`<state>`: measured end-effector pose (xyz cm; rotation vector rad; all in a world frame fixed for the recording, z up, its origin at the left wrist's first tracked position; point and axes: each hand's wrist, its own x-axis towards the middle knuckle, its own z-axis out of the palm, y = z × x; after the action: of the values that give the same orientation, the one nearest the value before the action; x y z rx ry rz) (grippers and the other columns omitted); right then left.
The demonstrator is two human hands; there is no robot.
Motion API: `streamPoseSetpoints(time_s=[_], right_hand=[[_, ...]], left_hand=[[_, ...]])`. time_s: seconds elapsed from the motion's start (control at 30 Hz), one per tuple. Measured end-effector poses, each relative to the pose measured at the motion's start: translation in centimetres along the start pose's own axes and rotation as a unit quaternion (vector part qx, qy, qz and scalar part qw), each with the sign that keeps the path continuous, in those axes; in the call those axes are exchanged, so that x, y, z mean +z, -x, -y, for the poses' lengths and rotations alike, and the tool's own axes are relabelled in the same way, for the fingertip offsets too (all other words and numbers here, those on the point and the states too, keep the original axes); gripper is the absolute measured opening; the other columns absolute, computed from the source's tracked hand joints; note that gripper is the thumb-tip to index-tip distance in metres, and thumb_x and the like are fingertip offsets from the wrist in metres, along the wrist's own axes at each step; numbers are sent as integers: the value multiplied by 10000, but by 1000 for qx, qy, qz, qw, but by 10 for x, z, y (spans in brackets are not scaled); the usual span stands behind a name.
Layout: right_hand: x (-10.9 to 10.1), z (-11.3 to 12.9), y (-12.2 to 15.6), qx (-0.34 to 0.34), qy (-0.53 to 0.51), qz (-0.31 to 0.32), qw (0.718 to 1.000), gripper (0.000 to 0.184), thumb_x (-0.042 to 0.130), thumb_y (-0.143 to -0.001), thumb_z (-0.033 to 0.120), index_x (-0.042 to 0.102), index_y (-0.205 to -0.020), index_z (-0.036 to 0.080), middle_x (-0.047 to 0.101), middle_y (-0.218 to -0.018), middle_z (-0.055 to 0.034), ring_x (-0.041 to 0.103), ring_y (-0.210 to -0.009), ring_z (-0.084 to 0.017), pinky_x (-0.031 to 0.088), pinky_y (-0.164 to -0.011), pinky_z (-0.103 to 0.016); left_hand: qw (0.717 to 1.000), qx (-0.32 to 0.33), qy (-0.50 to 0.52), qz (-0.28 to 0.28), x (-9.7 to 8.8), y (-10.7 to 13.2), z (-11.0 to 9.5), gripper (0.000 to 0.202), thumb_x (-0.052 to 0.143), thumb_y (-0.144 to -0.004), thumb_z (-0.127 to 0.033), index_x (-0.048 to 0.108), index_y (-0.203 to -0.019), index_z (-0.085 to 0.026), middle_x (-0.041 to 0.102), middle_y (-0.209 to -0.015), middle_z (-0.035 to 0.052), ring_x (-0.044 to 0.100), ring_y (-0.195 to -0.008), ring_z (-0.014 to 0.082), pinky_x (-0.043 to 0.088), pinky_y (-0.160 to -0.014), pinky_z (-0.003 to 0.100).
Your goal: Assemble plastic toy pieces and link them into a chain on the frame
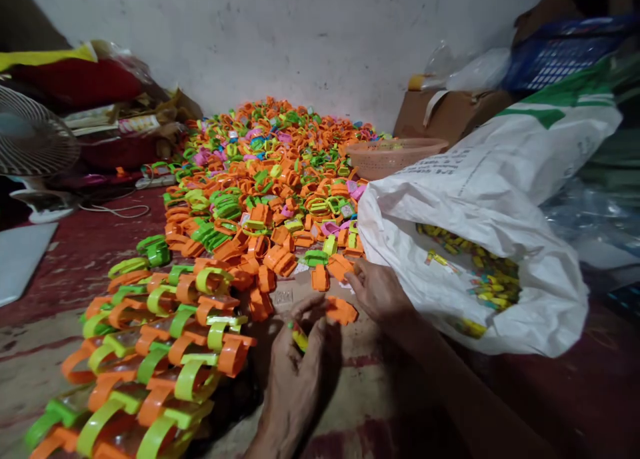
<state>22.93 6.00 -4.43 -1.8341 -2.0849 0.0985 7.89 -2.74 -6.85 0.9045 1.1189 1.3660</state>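
Observation:
In my left hand (295, 362) I hold a small yellow wrapped piece (299, 337) with a green end, between curled fingers and thumb. My right hand (381, 291) has its fingertips closed at the edge of an orange plastic toy watch (341, 267); the fingers partly hide the contact. Between my hands another orange toy watch (341, 310) lies on the brown cardboard (303, 287). A single orange one (320, 278) and a green one (315, 258) lie just beyond.
A large heap of orange, green and pink toy watches (270, 179) leans towards the wall. Stacked rows of banded ones (165, 352) stand at left. At right, a white sack (480, 199) holds several yellow pieces (493, 282). Behind are a pink basket (395, 158) and a fan (35, 139).

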Motion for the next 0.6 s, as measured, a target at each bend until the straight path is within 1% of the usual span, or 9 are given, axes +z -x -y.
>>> streamPoseSetpoints(time_s=[0.07,0.13,0.2,0.27,0.37,0.43,0.47,0.53,0.6], right_hand=[[-8,-5,14,-52,-41,-25,998,171,532,-913,261,653,-812,193,643,-670,-38,601,-629,-181,441,-630,-279],[-18,-9,30,-122,-97,-21,988,206,505,-921,279,649,-796,202,660,-709,-29,604,-652,-168,443,-635,-263],[-29,-10,48,-178,-133,27,975,245,458,-947,290,676,-873,203,706,-837,-49,637,-745,-173,460,-678,-261],[-41,-6,65,-197,-141,77,967,276,435,-964,297,693,-983,201,725,-969,-75,656,-829,-186,475,-733,-273],[-56,4,83,-174,-170,116,963,259,471,-954,293,709,-970,194,733,-953,-72,666,-843,-193,480,-754,-276],[-62,3,87,-143,-227,146,952,244,488,-952,284,718,-951,203,732,-846,-27,672,-786,-168,481,-712,-242],[-64,-3,85,-121,-246,137,952,242,490,-951,280,722,-960,212,727,-814,-6,672,-761,-155,480,-692,-227],[-70,-25,76,-56,-211,61,974,263,471,-957,264,726,-991,210,726,-801,0,672,-746,-153,483,-678,-221],[-77,-55,60,29,-60,-35,997,309,421,-969,218,724,-1002,167,739,-888,-55,679,-819,-187,488,-721,-253]], left_hand=[[1000,0,10,-5,-2,0,-4,524,720,-832,-440,590,-1292,-226,728,-917,64,641,-694,158,490,-613,237],[1000,-1,15,14,-4,0,-10,568,748,-810,-421,577,-1320,-238,729,-934,64,645,-703,159,497,-620,240],[998,-9,8,60,-8,0,-16,585,801,-761,-386,612,-1291,-226,730,-916,66,647,-702,166,495,-616,240],[990,-38,-21,132,-11,2,-20,546,841,-718,-357,672,-1213,-199,732,-899,72,651,-706,176,488,-605,238],[980,-88,-30,179,-10,8,-20,464,813,-748,-428,711,-1118,-167,737,-840,75,649,-651,170,472,-569,235],[981,-106,-8,159,-6,13,-20,497,801,-751,-477,700,-1115,-155,732,-756,70,645,-594,164,470,-546,232],[984,-113,8,139,-4,16,-20,522,809,-738,-486,691,-1121,-152,727,-717,66,642,-563,160,471,-535,229],[986,-130,33,102,-1,21,-21,552,831,-711,-482,679,-1125,-151,721,-677,59,634,-513,153,475,-514,225],[984,-148,60,78,1,27,-23,556,832,-705,-481,665,-1125,-157,725,-683,57,629,-485,148,464,-479,215]])
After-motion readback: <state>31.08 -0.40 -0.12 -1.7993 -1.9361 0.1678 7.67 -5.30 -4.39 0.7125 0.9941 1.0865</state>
